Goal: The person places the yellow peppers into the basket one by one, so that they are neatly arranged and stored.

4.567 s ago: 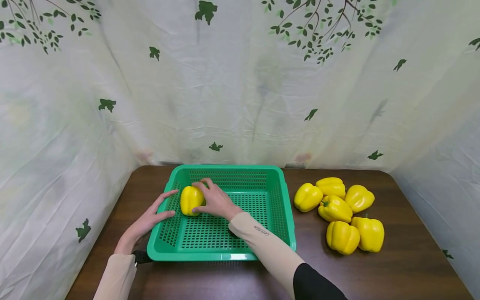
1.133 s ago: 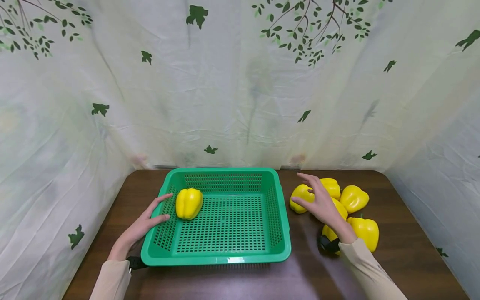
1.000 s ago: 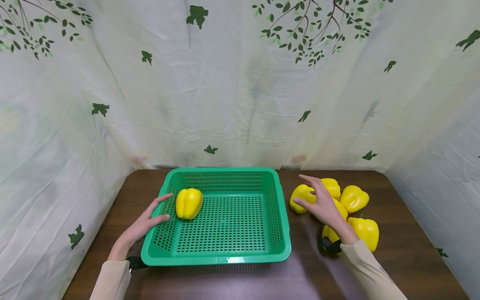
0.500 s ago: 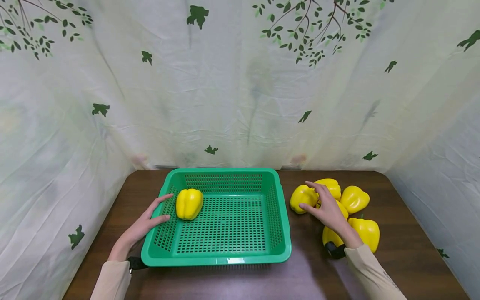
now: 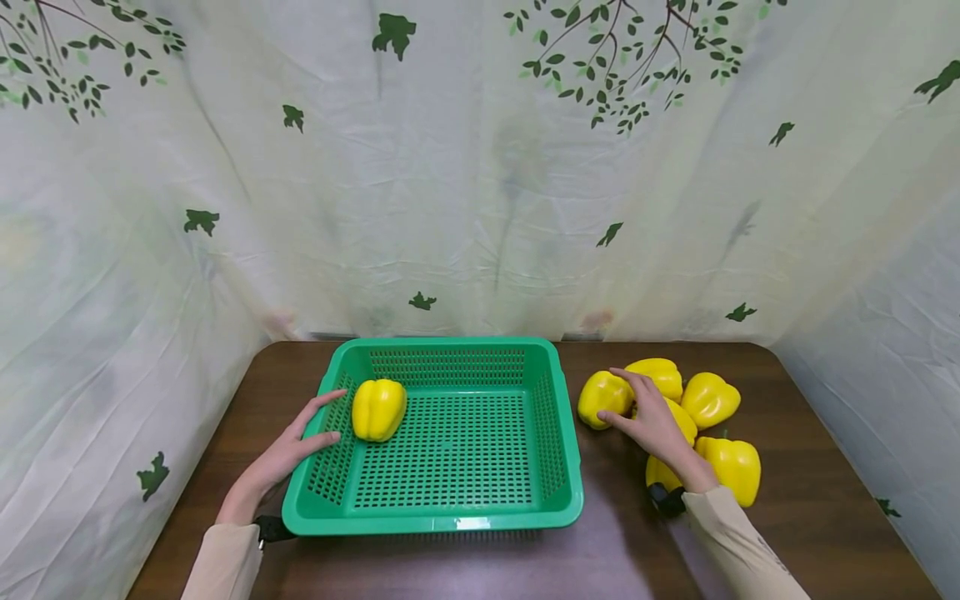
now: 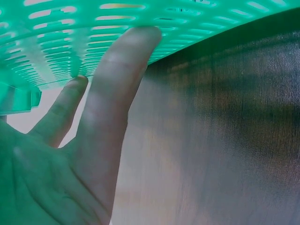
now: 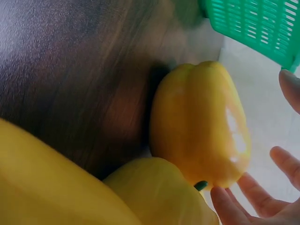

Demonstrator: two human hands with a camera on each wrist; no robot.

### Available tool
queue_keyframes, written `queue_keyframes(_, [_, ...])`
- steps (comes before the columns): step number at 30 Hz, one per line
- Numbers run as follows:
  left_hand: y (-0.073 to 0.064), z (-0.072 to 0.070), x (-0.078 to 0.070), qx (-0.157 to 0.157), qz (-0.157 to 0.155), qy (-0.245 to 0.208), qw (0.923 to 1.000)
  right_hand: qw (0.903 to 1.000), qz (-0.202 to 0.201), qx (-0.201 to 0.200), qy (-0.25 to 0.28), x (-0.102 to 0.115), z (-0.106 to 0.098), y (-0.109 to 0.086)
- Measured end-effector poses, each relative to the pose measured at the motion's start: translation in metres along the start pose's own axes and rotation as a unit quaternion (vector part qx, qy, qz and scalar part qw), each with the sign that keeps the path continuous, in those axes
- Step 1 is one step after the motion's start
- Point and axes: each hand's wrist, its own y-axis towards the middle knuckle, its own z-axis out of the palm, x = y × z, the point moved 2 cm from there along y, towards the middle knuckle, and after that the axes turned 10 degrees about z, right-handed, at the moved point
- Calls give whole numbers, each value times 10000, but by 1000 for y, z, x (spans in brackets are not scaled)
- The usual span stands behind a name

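Observation:
A yellow bell pepper (image 5: 378,410) stands at the left side inside a green slotted plastic basket (image 5: 450,527). My left hand (image 5: 283,450) rests at the basket's left side with fingers and thumb extended; in the left wrist view its thumb (image 6: 110,93) lies against the slotted wall. Over the pepper group on the right hovers my right hand (image 5: 656,427), thumb and fingers spread. It is nearest to the leftmost bell pepper (image 5: 598,402). In the right wrist view, fingertips are at that pepper's (image 7: 197,122) stem end, while the thumb (image 7: 291,89) stands apart from it.
More yellow bell peppers lie around the right hand, including one at the back (image 5: 654,373), one at the right (image 5: 710,400) and one in front (image 5: 731,471). The right forearm partly covers others. A leaf-print curtain (image 5: 480,208) hangs behind the brown table (image 5: 825,500).
My right hand has let go of the pepper in the basket and moved right to the pepper group. Lately it has come down slightly among them. The left hand has stayed at the basket.

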Motion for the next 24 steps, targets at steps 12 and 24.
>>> queue_keyframes(12, [0, -1, 1, 28, -33, -58, 10000, 9999, -91, 18, -46, -6, 12, 8])
queue_keyframes(24, [1, 1, -1, 2, -13, 17, 10000, 9988, -199, -64, -431, -6, 19, 11])
